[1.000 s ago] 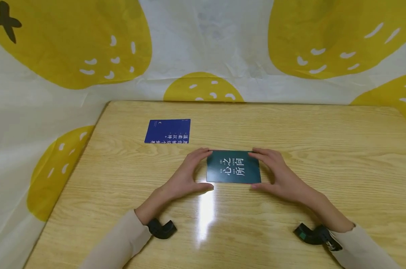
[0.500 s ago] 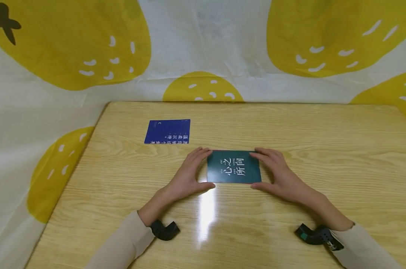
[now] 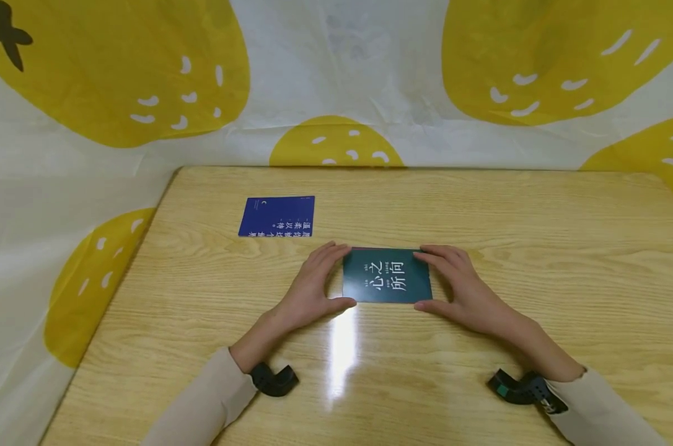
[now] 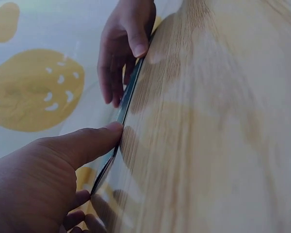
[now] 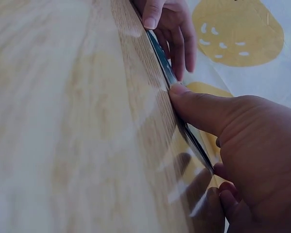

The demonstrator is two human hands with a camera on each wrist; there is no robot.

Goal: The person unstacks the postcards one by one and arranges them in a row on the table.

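A dark green card (image 3: 387, 275) with large white characters lies face up between my hands, its long sides running left to right. A thin reddish edge peeks out under its far side, and the wrist views show layered edges, so it tops a thin stack. My left hand (image 3: 308, 288) grips the left end, thumb at the near edge and fingers at the far edge. At the opposite end my right hand (image 3: 465, 288) holds it the same way. In the left wrist view the card edge (image 4: 128, 92) is raised on a slant, close over the wood.
A dark blue card (image 3: 277, 214) with white print lies flat toward the back left of the wooden table (image 3: 537, 223). Behind and to the left hangs a white cloth (image 3: 347, 62) with yellow fruit shapes. Each wrist wears a black strap mount (image 3: 275, 381).
My left thumb has shifted slightly right along the near edge of the green card. Otherwise both hands and the cards stay in nearly the same place.
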